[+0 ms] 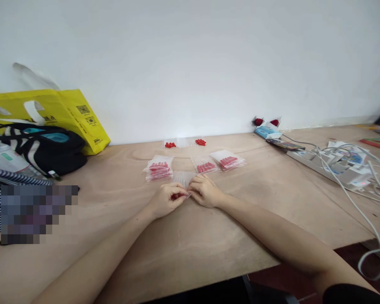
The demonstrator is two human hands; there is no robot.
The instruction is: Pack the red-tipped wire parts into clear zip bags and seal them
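Close together over the wooden table [183, 249], my left hand [164, 200] and my right hand [205, 191] pinch the edge of one small transparent plastic bag [188, 194]. Red pieces [176, 196] show between my left fingers. Just beyond my hands lie flat, see-through bags [183, 177]. A stack of bags with red pieces [159, 166] sits to the left. On the right are two more piles, a nearer filled bag pile [205, 165] and a farther one [229, 160]. Loose red pieces [170, 145] and another small heap [200, 142] rest by the wall.
At left stand a yellow tote bag [79, 122] and a black bag [60, 147], with striped cloth [15, 175] nearer. A white power strip [323, 166] with tangled cables occupies the right side. A blue tissue pack [268, 131] lies near the wall.
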